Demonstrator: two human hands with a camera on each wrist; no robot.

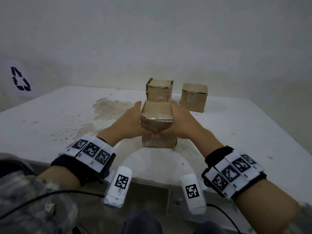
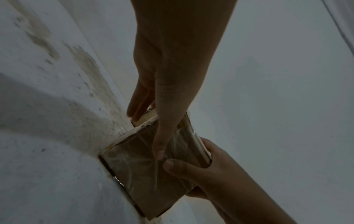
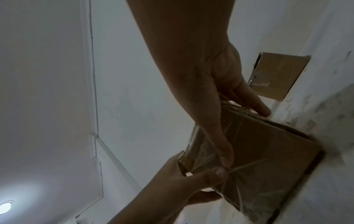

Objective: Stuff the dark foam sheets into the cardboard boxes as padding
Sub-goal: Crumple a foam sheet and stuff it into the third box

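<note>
Three taped brown cardboard boxes stand on the white table (image 1: 59, 119). Both hands hold the nearest box (image 1: 157, 115) from either side. My left hand (image 1: 133, 115) lies along its left face and my right hand (image 1: 180, 115) along its right face, with both thumbs meeting low on the front face. In the left wrist view the left thumb (image 2: 159, 145) crosses the taped front of the box (image 2: 134, 166). In the right wrist view the right thumb (image 3: 224, 151) lies on the same box (image 3: 268, 159). The box top looks closed. No dark foam sheet is in view.
A second box (image 1: 158, 90) stands right behind the held one, and a third box (image 1: 194, 97) sits to the back right, also seen as the box (image 3: 277, 75) in the right wrist view. A white item with a recycling symbol (image 1: 20, 78) is at the far left. The wall runs close behind the table.
</note>
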